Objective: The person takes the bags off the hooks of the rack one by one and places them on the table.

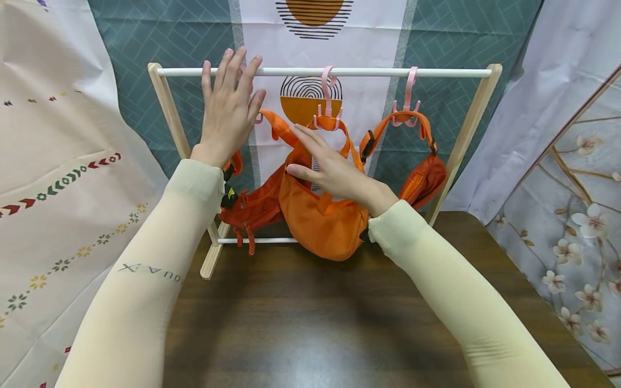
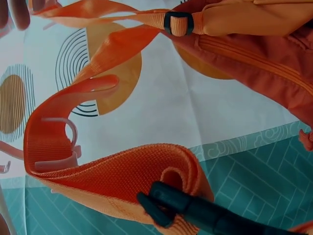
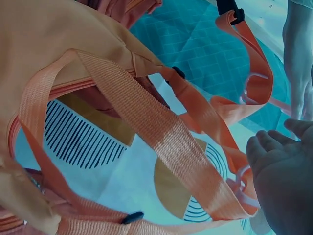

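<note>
Possibly a risk of swing or twist for the orange bag (image 1: 320, 223) at middle, on its pink hanger (image 1: 326, 91), from any knock by the right hand (image 1: 335, 167), poised before it with fingers extended, thumb apart, no grip to see. At the far rail (image 1: 368, 72), left hand (image 1: 228, 108) raised, fingers straight and spread, apparently holding nothing; contact there impossible to tell. Likely danger at left: a slip of the orange strap (image 2: 117, 186) off its pink hook (image 2: 61, 164) after a careless tug, and a fall to the tabletop (image 1: 301, 312) for the red bag (image 1: 264, 202). Also a chance of tangling, given straps so close together. At right, smaller red bag (image 1: 424, 180), just beyond the right wrist in the head view, perhaps open to a bump.

Underneath, dark brown wood, glossy towards the near side. On its far part, pale wooden rack legs (image 1: 168, 108). Behind, teal curtain (image 1: 155, 32) with white middle panel (image 1: 262, 43). At left, pale patterned cloth (image 1: 48, 134); at right, blossom-printed cloth (image 1: 589, 223).
</note>
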Available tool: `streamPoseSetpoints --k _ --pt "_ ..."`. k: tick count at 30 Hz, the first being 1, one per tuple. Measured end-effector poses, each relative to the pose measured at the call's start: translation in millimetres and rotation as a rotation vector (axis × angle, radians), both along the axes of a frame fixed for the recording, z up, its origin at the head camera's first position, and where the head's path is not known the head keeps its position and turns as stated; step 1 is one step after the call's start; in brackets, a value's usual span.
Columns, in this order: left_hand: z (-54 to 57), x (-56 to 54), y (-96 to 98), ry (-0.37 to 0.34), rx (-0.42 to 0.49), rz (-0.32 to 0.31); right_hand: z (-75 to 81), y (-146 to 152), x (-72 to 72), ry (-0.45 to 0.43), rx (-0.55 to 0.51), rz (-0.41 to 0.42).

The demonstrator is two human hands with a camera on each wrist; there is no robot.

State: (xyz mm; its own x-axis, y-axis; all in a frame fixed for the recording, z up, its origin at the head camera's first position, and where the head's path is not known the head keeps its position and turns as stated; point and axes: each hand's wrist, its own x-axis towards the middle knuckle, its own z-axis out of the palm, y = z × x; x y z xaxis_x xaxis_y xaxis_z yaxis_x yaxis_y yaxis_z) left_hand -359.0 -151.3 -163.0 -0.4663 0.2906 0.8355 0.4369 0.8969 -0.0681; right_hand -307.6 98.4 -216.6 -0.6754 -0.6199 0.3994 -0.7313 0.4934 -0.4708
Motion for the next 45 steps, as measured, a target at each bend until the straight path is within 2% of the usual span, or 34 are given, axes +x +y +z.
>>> streamPoseSetpoints --k 8,11,15,23,32,36,39,45 --pt "2.3 -1.3 -4.8 0.003 -0.008 0.018 -1.9 -20 -10.5 0.016 0.006 0.045" --pt "3.2 -2.6 -7.1 -0.022 -0.019 0.039 -0.3 -29 -12.7 0.011 0.015 0.043" --pt "3.0 -4.5 -11.0 -0.042 -0.03 0.048 5.9 -40 -14.6 -0.003 -0.013 0.001" --pt "1.2 -2.7 -19.3 0.0 0.03 0.03 11.6 -66 -24.9 -0.034 -0.063 -0.067" --pt "8.9 -0.3 -11.8 -0.1 0.086 -0.002 12.6 -76 -44.1 -0.051 -0.05 -0.155" --pt "13.4 0.5 -8.5 -0.139 0.091 -0.011 13.6 -80 -52.4 -0.101 -0.05 -0.198" --pt "15.2 1.5 -7.3 -0.149 0.098 -0.01 15.7 -86 -57.4 -0.118 -0.059 -0.214" --pt "17.7 2.8 -4.1 -0.161 0.11 -0.008 17.7 -95 -63.6 -0.089 -0.088 -0.28"
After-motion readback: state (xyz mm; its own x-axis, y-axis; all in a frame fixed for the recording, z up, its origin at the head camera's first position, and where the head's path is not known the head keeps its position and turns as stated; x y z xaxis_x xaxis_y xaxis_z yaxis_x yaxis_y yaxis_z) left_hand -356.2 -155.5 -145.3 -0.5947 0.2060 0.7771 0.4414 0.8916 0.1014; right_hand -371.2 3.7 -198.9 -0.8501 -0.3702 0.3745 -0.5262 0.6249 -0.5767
